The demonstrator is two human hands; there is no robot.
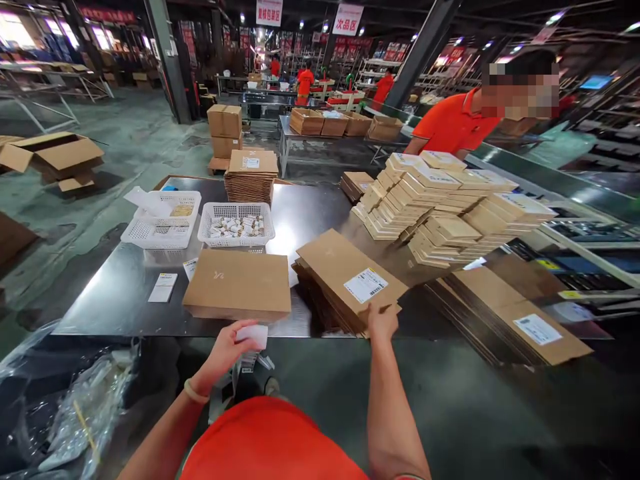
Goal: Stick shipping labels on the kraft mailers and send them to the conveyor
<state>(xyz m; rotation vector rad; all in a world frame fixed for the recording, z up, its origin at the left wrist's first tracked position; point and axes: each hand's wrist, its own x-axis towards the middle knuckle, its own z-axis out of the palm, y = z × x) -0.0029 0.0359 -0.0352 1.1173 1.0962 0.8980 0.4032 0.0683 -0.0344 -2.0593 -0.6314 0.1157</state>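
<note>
Red-orange shirt front [270, 443] closest, below your hands. Left hand [231, 348]: thumb and fingers nearly closed, pinching a small white slip [255, 337] just off the near side of the brown carton [237, 283]. Right hand [383, 323]: fingers curled closed on the near corner of the labelled cardboard [325, 257], top of its stack at the front of the metal table [300, 207]. Number of layers gripped: cannot tell.

Handling, my judgement: pinch the slip lightly by its edge, or it creases. Separate one layer with your thumb before pulling; a deeper grip could drag the stack askew.

Pose: left forearm slants inward from lower left, band [195, 392] at the wrist; right forearm runs nearly straight ahead, wrist low.
</note>
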